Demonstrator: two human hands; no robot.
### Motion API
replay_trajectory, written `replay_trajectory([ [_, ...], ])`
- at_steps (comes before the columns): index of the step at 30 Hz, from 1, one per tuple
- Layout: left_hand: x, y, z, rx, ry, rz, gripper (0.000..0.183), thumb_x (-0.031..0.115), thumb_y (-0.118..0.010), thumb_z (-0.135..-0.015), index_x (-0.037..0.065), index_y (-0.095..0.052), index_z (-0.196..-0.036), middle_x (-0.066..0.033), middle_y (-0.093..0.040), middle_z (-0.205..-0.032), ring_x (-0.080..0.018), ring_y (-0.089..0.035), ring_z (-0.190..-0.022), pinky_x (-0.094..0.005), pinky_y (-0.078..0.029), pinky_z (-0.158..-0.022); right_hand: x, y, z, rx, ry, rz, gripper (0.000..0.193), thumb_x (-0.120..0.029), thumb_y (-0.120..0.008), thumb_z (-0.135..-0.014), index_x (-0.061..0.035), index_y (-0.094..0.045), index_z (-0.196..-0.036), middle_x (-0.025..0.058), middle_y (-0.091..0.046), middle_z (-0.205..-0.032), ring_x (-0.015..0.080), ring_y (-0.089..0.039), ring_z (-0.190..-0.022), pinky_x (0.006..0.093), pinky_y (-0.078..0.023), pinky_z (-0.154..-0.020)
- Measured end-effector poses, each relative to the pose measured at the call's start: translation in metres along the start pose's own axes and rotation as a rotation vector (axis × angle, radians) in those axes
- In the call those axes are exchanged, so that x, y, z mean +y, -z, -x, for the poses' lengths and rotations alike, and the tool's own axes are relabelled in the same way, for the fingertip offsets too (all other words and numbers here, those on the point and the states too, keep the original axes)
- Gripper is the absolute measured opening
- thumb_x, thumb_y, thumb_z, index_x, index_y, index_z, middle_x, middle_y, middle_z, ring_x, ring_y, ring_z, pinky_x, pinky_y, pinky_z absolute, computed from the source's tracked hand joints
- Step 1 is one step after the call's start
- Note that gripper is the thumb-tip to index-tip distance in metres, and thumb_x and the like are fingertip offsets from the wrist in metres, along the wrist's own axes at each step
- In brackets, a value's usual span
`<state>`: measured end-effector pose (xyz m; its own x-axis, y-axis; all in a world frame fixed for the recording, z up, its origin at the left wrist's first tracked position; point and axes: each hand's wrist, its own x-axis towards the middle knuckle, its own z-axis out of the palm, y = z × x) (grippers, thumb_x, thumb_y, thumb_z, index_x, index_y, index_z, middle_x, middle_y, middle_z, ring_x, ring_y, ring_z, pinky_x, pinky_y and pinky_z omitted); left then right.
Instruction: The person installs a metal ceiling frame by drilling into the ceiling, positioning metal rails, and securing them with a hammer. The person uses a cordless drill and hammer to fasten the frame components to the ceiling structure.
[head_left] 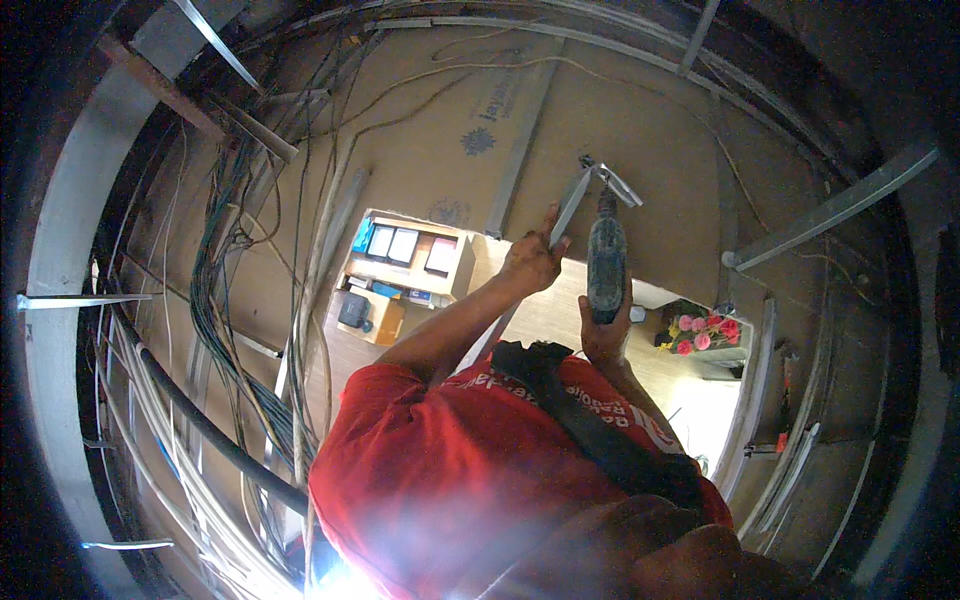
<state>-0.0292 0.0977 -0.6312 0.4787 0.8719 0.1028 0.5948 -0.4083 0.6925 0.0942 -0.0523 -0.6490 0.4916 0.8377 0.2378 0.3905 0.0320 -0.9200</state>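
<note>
My left hand [532,262] is closed around the lower end of a narrow silver metal strip [571,207]. The strip slants up and to the right. At its upper end it meets a short bent metal piece [621,186]. In my right hand [606,336] is a dark, dusty power drill [607,262], held by its rear part and pointing away from me. The drill's front end lies close under the short metal piece; I cannot tell whether they touch. A small dark fitting [587,160] sits on the brown board just beyond the strip's upper end.
Brown ceiling boards [420,150] surround the opening where I stand. Bundled cables [215,290] run down the left side. A metal strut [835,210] slants in from the right. Through the opening show a shelf unit [462,265] and pink and red flowers [700,330].
</note>
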Motion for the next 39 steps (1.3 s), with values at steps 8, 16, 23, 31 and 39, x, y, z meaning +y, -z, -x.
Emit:
replay_trajectory([
  [8,0.004,-0.001,0.002,0.05,-0.094,-0.137,0.07,0.029,-0.054,-0.095,0.013,-0.019,-0.154,-0.035,-0.06,-0.102,-0.0477,-0.063,-0.08,-0.052,-0.053,-0.074,-0.009,-0.005,-0.01,-0.005,0.09,0.11,0.086,-0.014,-0.073,-0.085,0.0006,-0.019,-0.151,0.028,-0.05,-0.135,0.0352,-0.054,-0.121,0.0412,-0.045,-0.099],
  [16,0.013,0.009,0.008,0.066,-0.15,-0.15,0.076,0.023,-0.057,-0.091,0.017,-0.016,-0.155,-0.0348,-0.058,-0.095,-0.0478,-0.061,-0.076,-0.0548,-0.051,-0.064,-0.01,-0.009,-0.014,-0.037,0.152,0.226,0.089,-0.02,-0.073,-0.085,0.0018,-0.016,-0.151,0.0316,-0.045,-0.14,0.0433,-0.051,-0.126,0.0456,-0.044,-0.101],
  [23,0.015,0.008,0.006,0.062,-0.072,-0.217,0.073,0.021,-0.056,-0.091,0.021,-0.02,-0.155,-0.0347,-0.056,-0.103,-0.0451,-0.061,-0.071,-0.0535,-0.052,-0.063,-0.004,-0.011,-0.016,-0.025,0.227,0.239,0.089,-0.021,-0.072,-0.086,0.0018,-0.015,-0.15,0.032,-0.044,-0.14,0.0444,-0.05,-0.126,0.0469,-0.044,-0.101],
  [31,-0.02,-0.016,-0.011,0.036,-0.146,-0.29,0.075,0.028,-0.053,-0.094,0.018,-0.012,-0.156,-0.0405,-0.056,-0.105,-0.0502,-0.064,-0.086,-0.0521,-0.053,-0.079,-0.011,-0.01,-0.018,-0.075,0.149,0.212,0.09,-0.023,-0.073,-0.085,0.0013,-0.015,-0.151,0.0322,-0.043,-0.142,0.0456,-0.049,-0.127,0.0476,-0.044,-0.101],
  [39,0.029,0.02,0.001,-0.056,-0.061,-0.207,0.07,0.028,-0.053,-0.094,0.019,-0.019,-0.155,-0.0405,-0.055,-0.11,-0.05,-0.063,-0.086,-0.051,-0.053,-0.081,-0.005,-0.011,-0.022,-0.037,0.215,0.213,0.089,-0.02,-0.073,-0.085,0.0016,-0.016,-0.151,0.0317,-0.048,-0.137,0.0439,-0.053,-0.123,0.0461,-0.045,-0.099],
])
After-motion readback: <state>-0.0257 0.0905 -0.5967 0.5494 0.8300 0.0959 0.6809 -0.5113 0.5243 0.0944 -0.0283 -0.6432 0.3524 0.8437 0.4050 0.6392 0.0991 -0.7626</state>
